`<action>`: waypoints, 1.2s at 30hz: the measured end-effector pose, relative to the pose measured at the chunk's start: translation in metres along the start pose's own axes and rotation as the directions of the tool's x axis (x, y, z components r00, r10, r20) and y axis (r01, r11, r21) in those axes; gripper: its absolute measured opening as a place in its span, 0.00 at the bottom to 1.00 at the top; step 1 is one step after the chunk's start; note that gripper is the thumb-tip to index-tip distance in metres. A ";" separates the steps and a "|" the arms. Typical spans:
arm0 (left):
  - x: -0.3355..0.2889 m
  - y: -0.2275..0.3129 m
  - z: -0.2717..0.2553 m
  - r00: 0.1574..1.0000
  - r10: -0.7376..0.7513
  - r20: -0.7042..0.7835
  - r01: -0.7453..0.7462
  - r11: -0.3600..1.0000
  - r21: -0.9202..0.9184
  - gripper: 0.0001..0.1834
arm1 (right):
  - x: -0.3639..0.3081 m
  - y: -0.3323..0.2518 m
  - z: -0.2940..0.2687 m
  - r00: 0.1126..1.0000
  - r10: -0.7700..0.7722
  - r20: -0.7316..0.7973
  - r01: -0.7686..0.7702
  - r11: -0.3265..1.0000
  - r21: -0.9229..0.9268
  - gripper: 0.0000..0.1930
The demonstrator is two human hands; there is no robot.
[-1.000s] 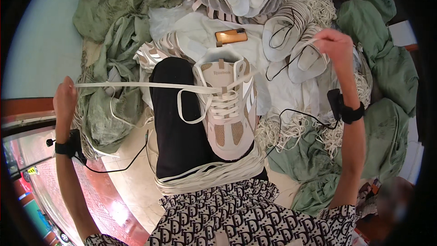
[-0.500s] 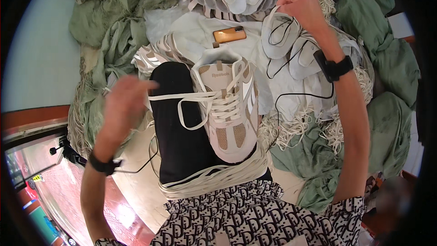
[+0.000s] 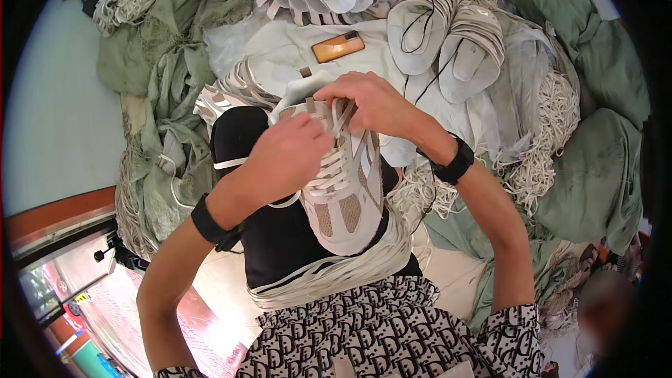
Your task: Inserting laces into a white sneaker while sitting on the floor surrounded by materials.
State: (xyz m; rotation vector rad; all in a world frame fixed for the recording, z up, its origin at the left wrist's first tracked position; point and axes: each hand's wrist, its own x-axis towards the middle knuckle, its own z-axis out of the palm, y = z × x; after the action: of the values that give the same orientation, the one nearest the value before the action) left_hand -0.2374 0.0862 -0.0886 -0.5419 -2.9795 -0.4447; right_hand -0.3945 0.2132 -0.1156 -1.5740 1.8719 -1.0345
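Observation:
A beige and white sneaker (image 3: pixel 346 220) rests toe toward me on a black padded form (image 3: pixel 276 252), its laces crossed through the eyelets. Over its upper left side my left hand (image 3: pixel 290 157) is closed, fingers curled round a flat cream shoelace (image 3: pixel 229 164) that trails onto the black form. At the shoe's opening my right hand (image 3: pixel 371 106) pinches a lace near the top eyelets, thumb and forefinger close to the tongue. Both hands partly cover the tongue and collar.
A bundle of cream laces (image 3: pixel 336 276) lies across the form near my lap. Beyond are an orange phone (image 3: pixel 339 47), stacked pale shoe pieces (image 3: pixel 470 56) with a black cord, more sneaker uppers (image 3: pixel 234 91), heaped laces (image 3: pixel 549 126) and green cloth sacks (image 3: pixel 591 175).
My right hand has come down from the stacked pieces at the far right to the sneaker's opening. My left hand has moved right, onto the shoe. The view has shifted slightly.

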 end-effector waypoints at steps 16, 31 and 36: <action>0.013 0.013 0.005 0.988 -0.142 0.052 0.145 0.987 -0.064 0.09 | -0.027 0.013 0.004 0.926 0.374 -0.042 -0.265 0.728 0.633 0.08; -0.004 -0.002 0.003 0.992 -0.118 -0.045 0.113 0.989 -0.094 0.11 | -0.024 0.015 0.004 0.920 0.389 -0.041 -0.298 0.765 0.571 0.09; 0.001 -0.011 0.003 0.992 -0.121 0.046 0.126 0.983 -0.131 0.08 | -0.028 0.016 0.008 0.912 0.405 -0.062 -0.301 0.766 0.568 0.09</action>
State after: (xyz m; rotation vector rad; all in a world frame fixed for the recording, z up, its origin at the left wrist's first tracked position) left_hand -0.2421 0.0772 -0.0940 -0.3805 -3.0468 -0.6551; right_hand -0.3916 0.2392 -0.1357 -0.7744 1.6765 -1.4070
